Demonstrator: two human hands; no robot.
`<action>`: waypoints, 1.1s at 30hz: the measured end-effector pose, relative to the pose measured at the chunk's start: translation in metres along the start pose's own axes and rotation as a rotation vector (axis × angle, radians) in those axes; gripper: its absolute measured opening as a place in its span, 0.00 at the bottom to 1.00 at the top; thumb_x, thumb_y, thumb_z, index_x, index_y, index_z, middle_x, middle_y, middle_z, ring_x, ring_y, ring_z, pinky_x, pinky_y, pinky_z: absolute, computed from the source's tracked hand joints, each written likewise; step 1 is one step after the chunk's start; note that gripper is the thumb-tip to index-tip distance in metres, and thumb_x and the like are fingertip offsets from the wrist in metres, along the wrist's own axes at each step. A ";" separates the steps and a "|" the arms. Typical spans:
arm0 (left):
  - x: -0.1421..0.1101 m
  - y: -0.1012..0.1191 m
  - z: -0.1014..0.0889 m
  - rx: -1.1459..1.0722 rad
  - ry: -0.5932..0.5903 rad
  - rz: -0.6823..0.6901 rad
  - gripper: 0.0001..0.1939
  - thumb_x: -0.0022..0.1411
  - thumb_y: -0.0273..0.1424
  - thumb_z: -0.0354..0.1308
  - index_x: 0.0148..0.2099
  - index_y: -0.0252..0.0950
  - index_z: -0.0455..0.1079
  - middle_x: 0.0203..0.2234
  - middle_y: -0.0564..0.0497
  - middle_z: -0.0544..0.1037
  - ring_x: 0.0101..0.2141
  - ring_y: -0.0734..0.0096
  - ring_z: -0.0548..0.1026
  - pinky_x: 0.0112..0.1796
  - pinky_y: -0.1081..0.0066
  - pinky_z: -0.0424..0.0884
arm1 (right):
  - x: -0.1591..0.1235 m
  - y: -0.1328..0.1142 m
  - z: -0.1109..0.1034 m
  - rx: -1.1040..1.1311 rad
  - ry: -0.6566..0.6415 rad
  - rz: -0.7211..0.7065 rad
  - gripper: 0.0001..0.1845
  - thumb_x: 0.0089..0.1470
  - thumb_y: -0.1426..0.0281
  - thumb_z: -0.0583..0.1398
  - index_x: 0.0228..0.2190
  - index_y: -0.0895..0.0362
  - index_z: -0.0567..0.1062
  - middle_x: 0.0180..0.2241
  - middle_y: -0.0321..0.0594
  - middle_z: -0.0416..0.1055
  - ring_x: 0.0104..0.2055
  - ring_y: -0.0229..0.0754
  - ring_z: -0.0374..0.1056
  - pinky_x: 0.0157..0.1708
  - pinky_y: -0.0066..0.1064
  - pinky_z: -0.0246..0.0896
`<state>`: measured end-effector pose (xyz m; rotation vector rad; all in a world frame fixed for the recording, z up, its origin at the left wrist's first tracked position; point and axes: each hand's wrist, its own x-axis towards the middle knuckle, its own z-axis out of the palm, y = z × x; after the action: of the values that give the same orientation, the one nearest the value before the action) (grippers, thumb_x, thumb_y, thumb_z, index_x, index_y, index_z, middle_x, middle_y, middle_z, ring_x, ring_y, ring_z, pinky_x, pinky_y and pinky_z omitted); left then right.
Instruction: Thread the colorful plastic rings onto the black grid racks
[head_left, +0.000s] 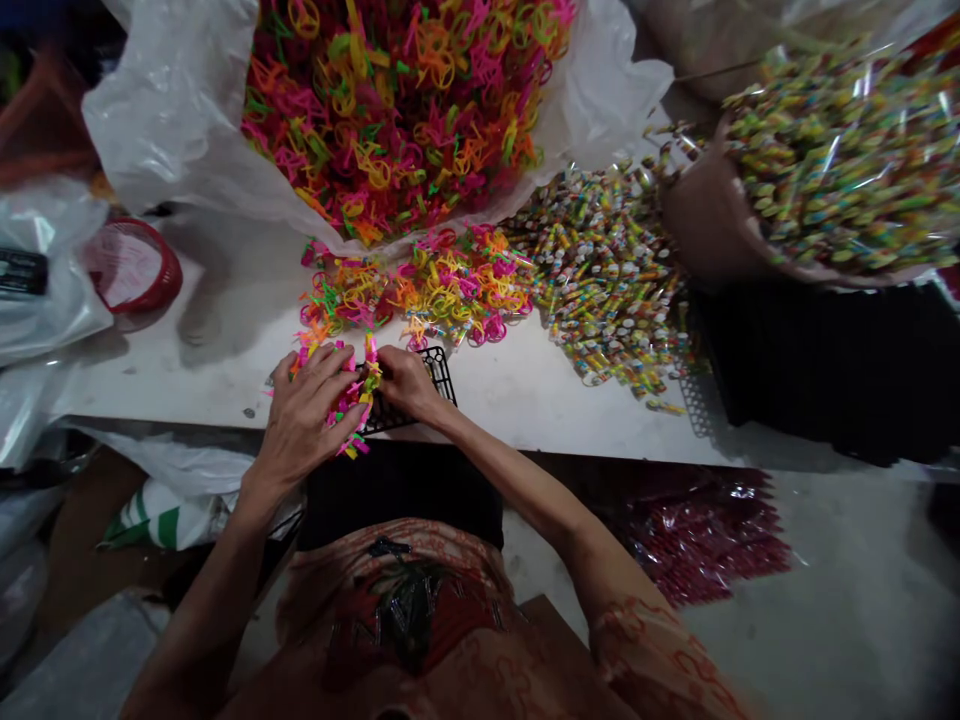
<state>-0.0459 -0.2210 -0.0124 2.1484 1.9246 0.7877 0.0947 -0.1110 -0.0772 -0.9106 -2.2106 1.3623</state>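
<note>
My left hand (pixel 304 415) curves over a bunch of small pink, green and yellow plastic pieces (pixel 346 400), its fingers bent around them. Close beside it, my right hand (pixel 407 383) is closed in a pinch at the edge of the bunch. Its fingertips are partly hidden, so what they grip cannot be made out. Under the right hand lies a black plastic grid tray (pixel 442 368), near the table's front edge. A loose pile of bright plastic pieces (pixel 465 285), some ring-shaped, spreads just behind both hands.
A large plastic bag (pixel 187 130) full of the bright pieces (pixel 405 110) stands behind. Small wrapped tubes (pixel 615 280) are heaped to the right, by a bucket (pixel 697 215) of more. Black material (pixel 832 370) lies far right. A red-rimmed container (pixel 169 275) sits left.
</note>
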 end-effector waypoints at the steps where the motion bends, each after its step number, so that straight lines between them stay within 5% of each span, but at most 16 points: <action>1: 0.000 0.000 0.000 -0.002 0.000 -0.003 0.14 0.63 0.36 0.56 0.50 0.40 0.71 0.56 0.42 0.74 0.58 0.53 0.69 0.59 0.49 0.54 | 0.000 0.001 0.000 -0.018 -0.009 -0.025 0.08 0.50 0.72 0.58 0.23 0.55 0.62 0.24 0.31 0.59 0.28 0.35 0.55 0.30 0.28 0.46; 8: 0.000 0.001 0.003 0.093 -0.040 0.019 0.31 0.65 0.38 0.53 0.67 0.36 0.55 0.62 0.36 0.66 0.62 0.52 0.64 0.61 0.50 0.50 | 0.006 -0.002 -0.005 -0.133 -0.103 -0.094 0.02 0.50 0.75 0.57 0.27 0.58 0.68 0.27 0.36 0.66 0.29 0.37 0.59 0.32 0.28 0.49; 17: 0.008 0.004 -0.001 0.174 -0.246 0.040 0.31 0.69 0.35 0.44 0.72 0.41 0.46 0.66 0.42 0.61 0.66 0.53 0.58 0.63 0.47 0.47 | 0.006 -0.011 0.001 -0.311 -0.121 -0.053 0.14 0.49 0.78 0.55 0.38 0.61 0.74 0.35 0.43 0.75 0.36 0.42 0.69 0.34 0.28 0.55; 33: 0.012 0.007 -0.002 0.132 -0.247 -0.039 0.21 0.69 0.34 0.43 0.60 0.42 0.65 0.63 0.47 0.67 0.65 0.57 0.60 0.62 0.47 0.47 | -0.002 -0.019 0.009 -0.344 -0.100 0.020 0.17 0.52 0.79 0.55 0.45 0.61 0.72 0.44 0.47 0.73 0.43 0.45 0.71 0.39 0.31 0.61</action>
<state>-0.0405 -0.2115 -0.0041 2.1555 1.9294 0.3772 0.0839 -0.1241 -0.0639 -0.9994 -2.5707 1.0727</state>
